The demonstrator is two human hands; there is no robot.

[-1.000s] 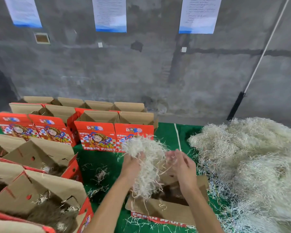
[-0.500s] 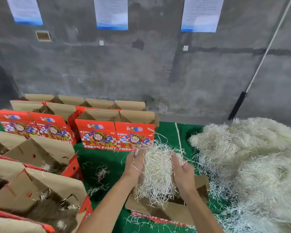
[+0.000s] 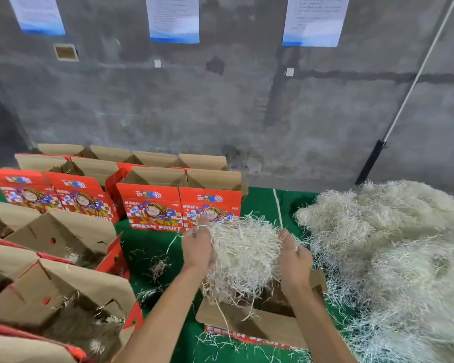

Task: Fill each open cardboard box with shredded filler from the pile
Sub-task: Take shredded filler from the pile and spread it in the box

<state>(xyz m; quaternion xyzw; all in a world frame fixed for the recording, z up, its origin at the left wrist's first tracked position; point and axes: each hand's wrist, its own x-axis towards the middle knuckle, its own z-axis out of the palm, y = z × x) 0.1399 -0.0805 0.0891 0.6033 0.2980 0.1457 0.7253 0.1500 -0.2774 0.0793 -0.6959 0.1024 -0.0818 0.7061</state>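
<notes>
Directly above the open box (image 3: 260, 320) at the near centre of the counter (image 3: 147, 247), a clump of shredded filler (image 3: 243, 254) is held between both hands. The clump hangs with its lower strands trailing into the box mouth, so that a release would likely drop it inside, not onto the green cover. The box stands just left of the pile (image 3: 383, 247), which keeps the carry from source to container short.

The left hand (image 3: 197, 248) presses against the left side of the clump, palm turned inward, fingers (image 3: 203, 224) extended up and forward along the strands. The right hand (image 3: 294, 260) mirrors it on the right side, palm inward, fingers lying against the filler. Neither hand curls round the clump; both are extended and hold it by pressure from opposite sides. Both forearms rise from the near edge and converge over the box.

Loose strands (image 3: 157, 265) lie on the counter left of the box. Boxes at the near left (image 3: 71, 297) already contain filler. A row of red printed boxes (image 3: 178, 205) stands at the far centre, flaps up; their contents cannot be seen.
</notes>
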